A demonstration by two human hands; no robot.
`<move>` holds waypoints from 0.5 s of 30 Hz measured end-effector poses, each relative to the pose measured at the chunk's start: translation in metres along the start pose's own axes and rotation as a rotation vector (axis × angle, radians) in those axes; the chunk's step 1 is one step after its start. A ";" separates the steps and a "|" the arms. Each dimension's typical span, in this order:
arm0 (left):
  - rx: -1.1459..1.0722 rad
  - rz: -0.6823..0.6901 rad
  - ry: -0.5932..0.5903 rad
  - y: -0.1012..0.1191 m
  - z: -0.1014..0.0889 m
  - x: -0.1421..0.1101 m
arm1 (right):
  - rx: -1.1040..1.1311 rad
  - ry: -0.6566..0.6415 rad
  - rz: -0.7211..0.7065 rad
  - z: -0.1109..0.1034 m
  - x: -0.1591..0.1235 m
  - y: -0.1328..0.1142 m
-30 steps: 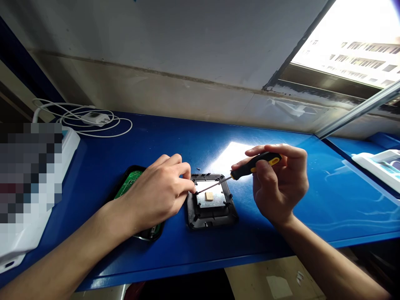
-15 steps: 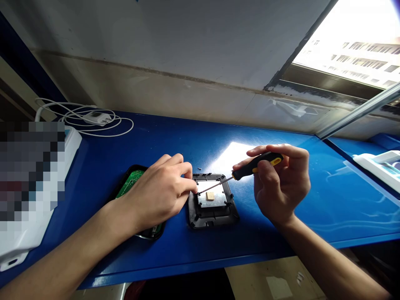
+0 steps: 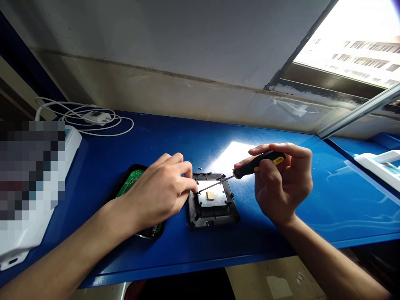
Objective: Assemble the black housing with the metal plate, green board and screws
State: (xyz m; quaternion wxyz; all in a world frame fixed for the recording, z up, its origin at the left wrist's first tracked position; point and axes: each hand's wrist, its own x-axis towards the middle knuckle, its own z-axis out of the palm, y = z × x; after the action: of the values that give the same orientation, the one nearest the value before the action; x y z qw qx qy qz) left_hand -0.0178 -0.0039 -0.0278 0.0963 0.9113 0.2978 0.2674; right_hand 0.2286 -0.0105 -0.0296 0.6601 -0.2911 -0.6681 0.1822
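A screwdriver (image 3: 259,163) with a black and yellow handle is gripped in my right hand (image 3: 284,183). Its thin shaft slants down to the left, the tip at the upper left corner of a metal plate (image 3: 218,201). That plate, with a small tan pad (image 3: 210,195) on it, sits inside a black plastic cover (image 3: 215,221). My left hand (image 3: 168,183) is closed, its fingertips at the cover's left edge beside the screwdriver tip; whatever they pinch is hidden. Under that hand lies a black housing with a green circuit board (image 3: 129,182), partly covered.
A tiny dark screw (image 3: 199,168) lies just behind the cover. At the back left are a coiled white cable (image 3: 125,132) and a plug adapter (image 3: 96,118). A white device (image 3: 68,154) stands at left, partly pixelated. The blue table (image 3: 175,254) ends in front of me.
My right hand and the screwdriver handle have shifted very slightly right. The tip stays at the same corner, and my left hand has not visibly moved.
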 end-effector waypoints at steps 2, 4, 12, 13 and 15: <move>0.000 0.001 -0.001 0.000 0.000 0.000 | -0.003 0.005 0.001 0.000 0.000 0.000; 0.000 0.001 -0.002 0.001 0.000 0.000 | 0.003 0.002 -0.008 0.000 0.000 0.001; 0.004 -0.009 -0.004 0.000 0.000 0.001 | 0.007 -0.018 -0.017 -0.001 -0.001 0.002; 0.004 -0.009 -0.005 0.000 0.000 0.001 | -0.003 -0.017 -0.012 -0.001 -0.001 0.002; 0.007 -0.006 -0.004 0.000 0.000 0.000 | -0.021 -0.008 -0.006 0.000 -0.001 0.002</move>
State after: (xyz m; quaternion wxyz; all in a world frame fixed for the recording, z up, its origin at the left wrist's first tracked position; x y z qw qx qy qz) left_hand -0.0173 -0.0038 -0.0278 0.0945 0.9112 0.3014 0.2645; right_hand 0.2289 -0.0098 -0.0315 0.6547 -0.2955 -0.6735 0.1745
